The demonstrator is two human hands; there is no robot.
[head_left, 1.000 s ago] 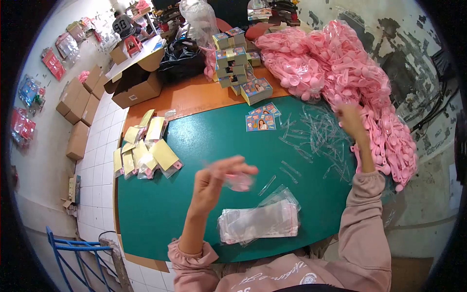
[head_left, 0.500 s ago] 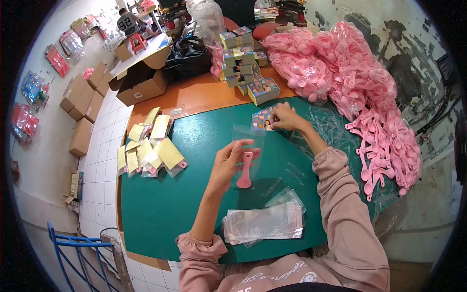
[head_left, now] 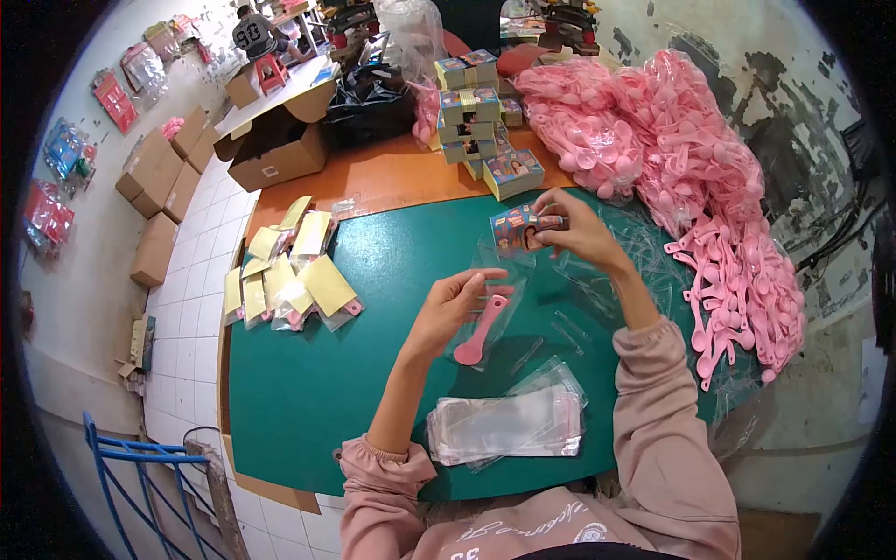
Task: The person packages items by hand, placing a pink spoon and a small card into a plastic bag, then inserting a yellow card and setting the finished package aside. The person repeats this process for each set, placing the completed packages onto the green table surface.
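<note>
My left hand [head_left: 459, 308] grips a clear plastic bag [head_left: 512, 271] with a pink spoon [head_left: 481, 332] inside it, bowl toward me. Just above the bag's upper end, my right hand [head_left: 581, 230] pinches a blue printed card [head_left: 512, 231]. Near the table's front edge lies a stack of clear bags [head_left: 509, 425]. Filled bags with yellow card backs [head_left: 327, 285] and pink handles are piled at the left. Beyond my right hand stands a bundle of printed cards [head_left: 513, 174].
Loose pink spoons [head_left: 723, 289] lie at the right, below big plastic bags of spoons [head_left: 691, 140]. Stacked card bundles [head_left: 469, 107] stand at the back, near an open carton [head_left: 275, 154] and a black bag [head_left: 371, 103]. A person [head_left: 259, 35] sits far off.
My right hand has lifted the card and moved slightly right. The bag and spoon in my left hand have tilted, their upper end leaning right toward the card.
</note>
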